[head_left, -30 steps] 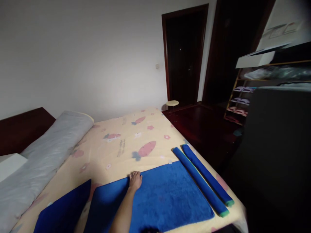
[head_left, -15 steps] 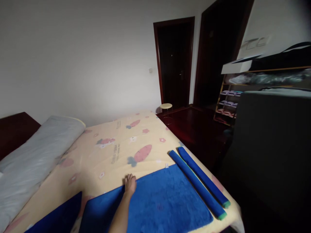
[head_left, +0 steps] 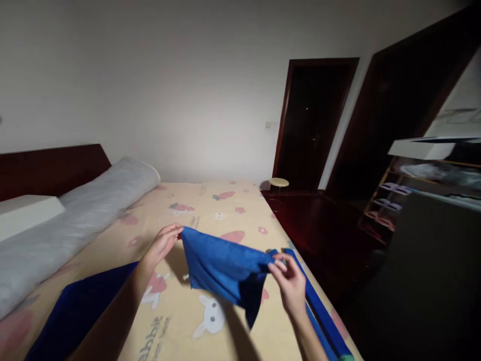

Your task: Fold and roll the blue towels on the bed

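Note:
A blue cloth [head_left: 221, 260] hangs above the bed, stretched between my two hands, its lower edge drooping over the printed sheet. My left hand [head_left: 168, 239] pinches its upper left corner. At the upper right corner, my right hand [head_left: 287, 273] grips the cloth between thumb and fingers. Two rolled blue cloths [head_left: 319, 311] lie side by side along the bed's right edge, partly behind my right hand and forearm. Another dark blue cloth [head_left: 82, 301] lies flat at the left, partly behind my left forearm.
The bed [head_left: 203, 200] has a cream sheet with rabbits and carrots. A long grey bolster [head_left: 108, 190] and a white box [head_left: 30, 213] lie by the headboard [head_left: 56, 165]. Beyond are a round stool [head_left: 278, 182], a dark door [head_left: 315, 125] and a shoe rack [head_left: 387, 200] at right.
The blue cloth that lay flat under one hand is now lifted off the bed and held by both hands. My right hand has come into view. The view has shifted left.

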The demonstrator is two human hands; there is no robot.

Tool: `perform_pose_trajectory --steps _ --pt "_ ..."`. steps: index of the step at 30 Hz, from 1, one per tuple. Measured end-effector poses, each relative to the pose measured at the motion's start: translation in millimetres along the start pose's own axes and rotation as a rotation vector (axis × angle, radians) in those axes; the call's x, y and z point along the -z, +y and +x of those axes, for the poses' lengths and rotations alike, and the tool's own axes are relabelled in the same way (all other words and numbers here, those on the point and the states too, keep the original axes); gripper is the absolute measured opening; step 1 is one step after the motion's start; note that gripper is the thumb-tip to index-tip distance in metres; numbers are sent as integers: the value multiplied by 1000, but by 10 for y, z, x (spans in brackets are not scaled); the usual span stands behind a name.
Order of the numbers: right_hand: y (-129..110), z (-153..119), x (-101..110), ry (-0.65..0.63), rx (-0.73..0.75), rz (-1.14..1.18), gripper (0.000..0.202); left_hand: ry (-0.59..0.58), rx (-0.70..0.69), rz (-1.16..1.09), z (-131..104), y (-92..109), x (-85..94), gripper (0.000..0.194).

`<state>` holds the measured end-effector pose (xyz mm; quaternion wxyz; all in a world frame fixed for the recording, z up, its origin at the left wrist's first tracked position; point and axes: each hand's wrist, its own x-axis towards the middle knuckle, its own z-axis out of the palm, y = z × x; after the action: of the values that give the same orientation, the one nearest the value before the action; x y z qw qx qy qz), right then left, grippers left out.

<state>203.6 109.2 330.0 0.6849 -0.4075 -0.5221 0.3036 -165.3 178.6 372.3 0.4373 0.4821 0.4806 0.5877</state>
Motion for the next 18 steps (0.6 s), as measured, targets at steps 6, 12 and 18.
perform_pose_trajectory --steps 6,12,18 --pt "-307 717 -95 -9 6 160 50 -16 -107 -108 -561 792 -108 32" --pt "-533 944 -202 -224 -45 86 57 105 -143 -73 -845 1083 -101 43" --pt "-617 836 -192 -282 -80 83 55 110 -91 -68 -969 1137 35 49"
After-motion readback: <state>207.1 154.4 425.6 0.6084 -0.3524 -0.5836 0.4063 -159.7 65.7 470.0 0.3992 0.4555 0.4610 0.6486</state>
